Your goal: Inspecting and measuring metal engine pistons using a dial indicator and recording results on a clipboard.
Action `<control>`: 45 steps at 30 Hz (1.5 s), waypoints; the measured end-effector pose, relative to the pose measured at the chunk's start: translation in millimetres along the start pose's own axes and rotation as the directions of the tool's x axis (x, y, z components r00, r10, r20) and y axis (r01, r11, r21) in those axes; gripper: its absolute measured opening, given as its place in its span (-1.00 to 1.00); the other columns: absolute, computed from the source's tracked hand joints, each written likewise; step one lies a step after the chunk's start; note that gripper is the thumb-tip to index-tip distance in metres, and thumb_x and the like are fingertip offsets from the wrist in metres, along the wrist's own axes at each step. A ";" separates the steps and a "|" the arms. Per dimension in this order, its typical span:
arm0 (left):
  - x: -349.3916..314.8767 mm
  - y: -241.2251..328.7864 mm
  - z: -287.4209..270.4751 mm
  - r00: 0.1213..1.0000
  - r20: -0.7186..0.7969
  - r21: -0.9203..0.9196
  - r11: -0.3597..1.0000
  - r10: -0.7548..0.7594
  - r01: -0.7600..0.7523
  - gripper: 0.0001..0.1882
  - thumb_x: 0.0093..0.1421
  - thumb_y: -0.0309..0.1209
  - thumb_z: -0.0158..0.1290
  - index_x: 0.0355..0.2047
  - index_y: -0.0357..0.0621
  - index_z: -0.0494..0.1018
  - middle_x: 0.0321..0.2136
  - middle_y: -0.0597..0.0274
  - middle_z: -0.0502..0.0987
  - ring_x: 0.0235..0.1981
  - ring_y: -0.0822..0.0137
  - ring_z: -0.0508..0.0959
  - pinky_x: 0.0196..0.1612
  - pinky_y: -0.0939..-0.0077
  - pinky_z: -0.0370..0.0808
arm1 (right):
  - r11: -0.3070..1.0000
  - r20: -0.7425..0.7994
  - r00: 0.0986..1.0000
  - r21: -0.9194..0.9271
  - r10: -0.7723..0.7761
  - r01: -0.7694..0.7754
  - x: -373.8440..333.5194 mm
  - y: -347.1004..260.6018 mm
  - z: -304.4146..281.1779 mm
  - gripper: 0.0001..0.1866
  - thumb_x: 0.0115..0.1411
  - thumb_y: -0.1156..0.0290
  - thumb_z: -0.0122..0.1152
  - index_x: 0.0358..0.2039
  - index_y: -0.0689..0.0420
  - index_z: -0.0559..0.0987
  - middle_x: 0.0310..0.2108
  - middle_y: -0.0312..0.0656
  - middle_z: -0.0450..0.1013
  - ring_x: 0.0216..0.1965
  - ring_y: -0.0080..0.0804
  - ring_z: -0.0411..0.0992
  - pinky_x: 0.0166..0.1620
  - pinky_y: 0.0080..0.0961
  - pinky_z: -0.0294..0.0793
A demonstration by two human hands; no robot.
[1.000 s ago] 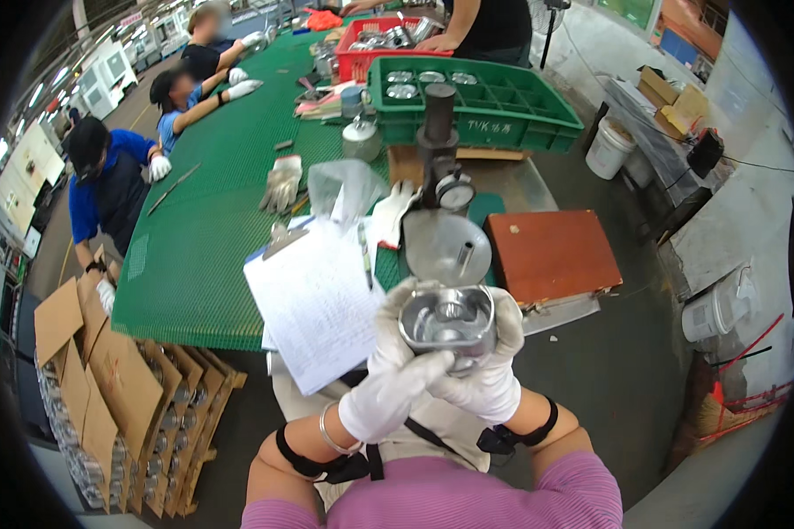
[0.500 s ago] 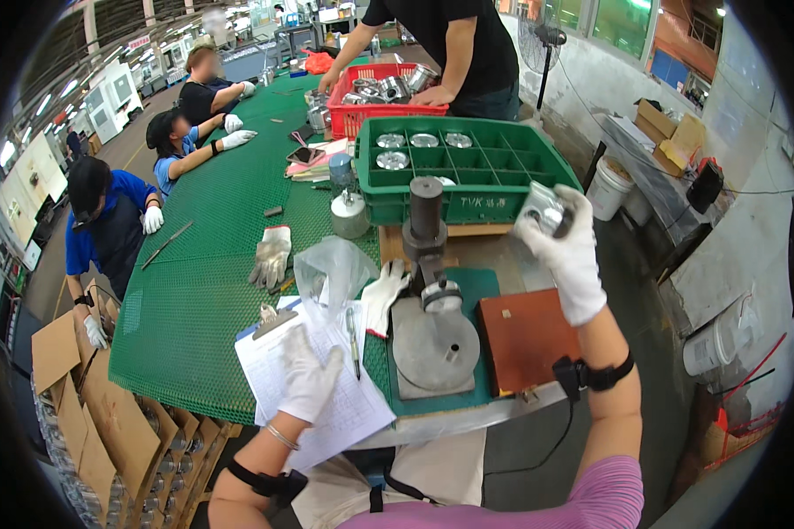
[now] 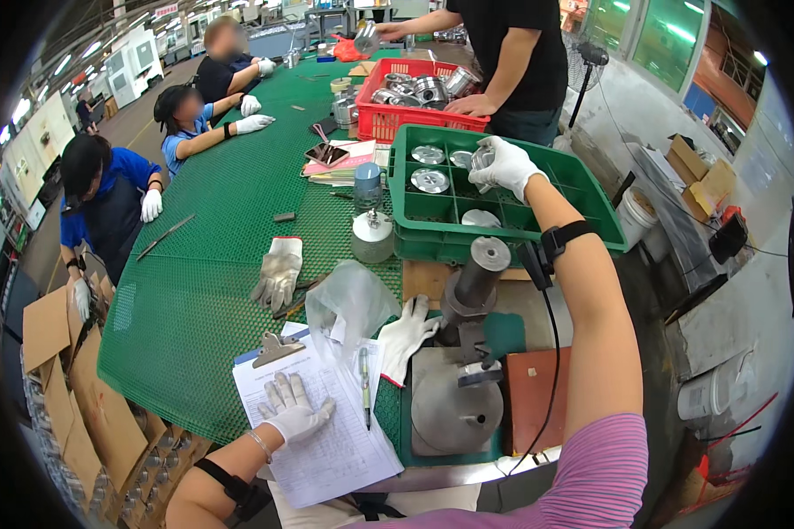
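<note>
My right hand (image 3: 510,167), in a white glove, grips a shiny metal piston (image 3: 482,160) over a green divided crate (image 3: 450,242). Several pistons (image 3: 430,181) stand in the crate's compartments, their round tops showing. My left hand (image 3: 296,411), also gloved, lies flat with its fingers spread on printed sheets (image 3: 344,463) held by a clipboard (image 3: 278,349). Beside it a pen (image 3: 365,388) rests on the paper. Between the sheets and my right arm stands a grey metal gauge stand (image 3: 454,401) with a round base and a thick post.
A brown wooden box (image 3: 531,388) sits right of the stand, partly behind my arm. Loose gloves (image 3: 278,271), a plastic bag (image 3: 351,300) and a glass bottle (image 3: 372,236) lie or stand nearby. Behind the red basket (image 3: 375,123) of pistons works a person in black.
My right hand has carried the piston forward and left to above the crate. My left hand has settled flat on the sheets. The person in black has lifted a metal part leftward.
</note>
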State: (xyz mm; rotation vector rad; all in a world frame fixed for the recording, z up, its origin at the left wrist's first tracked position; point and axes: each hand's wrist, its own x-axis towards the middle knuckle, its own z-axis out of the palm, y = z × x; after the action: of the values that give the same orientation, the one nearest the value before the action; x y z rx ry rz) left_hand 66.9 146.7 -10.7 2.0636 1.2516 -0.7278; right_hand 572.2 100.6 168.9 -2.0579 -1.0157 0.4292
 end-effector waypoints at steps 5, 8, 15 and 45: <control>1.9 3.3 -6.3 0.998 0.054 -0.010 1.000 -0.016 0.016 0.20 0.13 0.42 -0.28 0.38 -0.27 -0.48 0.35 -0.27 -0.63 0.34 -0.31 -0.66 0.25 -0.40 -0.52 | 0.873 -0.007 0.999 -0.486 -0.048 0.038 38.8 14.1 12.0 -0.04 -0.36 0.16 0.59 0.11 0.26 0.43 -0.06 0.05 0.51 -0.08 -0.15 0.52 0.00 -0.37 0.50; 5.5 2.3 -7.4 0.998 0.059 -0.017 1.000 -0.016 0.017 0.20 0.13 0.43 -0.28 0.37 -0.27 -0.50 0.35 -0.27 -0.64 0.34 -0.31 -0.67 0.25 -0.40 -0.53 | 0.805 0.039 0.999 -0.593 0.005 0.019 50.7 16.4 16.4 -0.02 -0.39 0.10 0.59 0.09 0.27 0.44 -0.09 0.06 0.52 -0.06 -0.10 0.51 -0.01 -0.34 0.49; -0.7 -1.6 -5.9 0.998 0.066 0.000 1.000 -0.018 0.018 0.20 0.13 0.42 -0.27 0.37 -0.26 -0.50 0.36 -0.28 -0.63 0.34 -0.31 -0.67 0.25 -0.39 -0.54 | 0.756 0.072 0.994 -0.654 0.086 -0.017 36.9 17.4 25.8 -0.17 -0.30 0.08 0.55 0.01 0.24 0.52 -0.13 0.07 0.55 -0.16 -0.12 0.55 -0.06 -0.35 0.50; 75.2 -35.8 40.9 0.902 -0.281 0.523 0.840 0.328 -0.143 -0.41 0.39 -0.19 -0.30 0.38 0.13 -0.13 0.35 -0.47 -0.29 0.32 -0.59 -0.27 0.30 -0.38 -0.15 | 0.811 0.088 0.992 -0.572 -0.092 0.126 -385.1 5.8 129.8 -0.52 0.14 0.00 0.21 -0.12 0.13 0.50 -0.30 0.03 0.53 -0.24 0.03 0.51 -0.18 -0.13 0.49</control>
State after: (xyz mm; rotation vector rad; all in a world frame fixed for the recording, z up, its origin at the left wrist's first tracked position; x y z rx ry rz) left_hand 59.0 172.5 -99.5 2.8254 1.0244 -0.6071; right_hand 259.1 -137.4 66.6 -2.5091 -1.4242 0.1167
